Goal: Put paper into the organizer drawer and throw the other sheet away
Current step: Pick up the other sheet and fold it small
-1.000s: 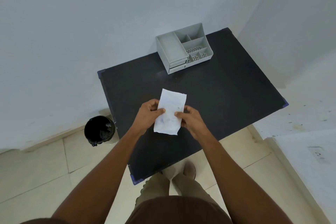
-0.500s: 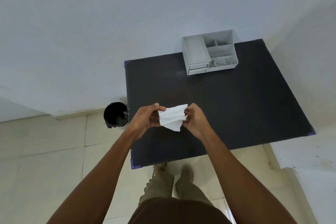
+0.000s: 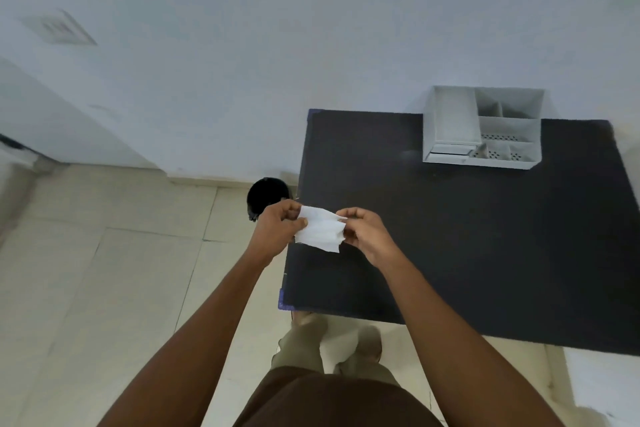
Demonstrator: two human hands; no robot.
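Observation:
A white sheet of paper (image 3: 322, 230), creased and bunched, is held between both hands above the left edge of the black table (image 3: 450, 236). My left hand (image 3: 277, 229) pinches its left end and my right hand (image 3: 367, 232) pinches its right end. The grey desk organizer (image 3: 483, 128) stands at the table's far edge against the wall, its lower drawer pulled slightly out. A black waste bin (image 3: 265, 196) sits on the floor just left of the table, partly hidden behind my left hand.
White walls stand behind and left of the table. Beige floor tiles (image 3: 104, 270) spread to the left. My legs and feet (image 3: 332, 343) are at the table's near left corner. A white ledge (image 3: 602, 385) is at the lower right.
The flat sheet has been crumpled between my hands. The view has swung left, so hands and paper now sit at the table's left edge, close to the bin.

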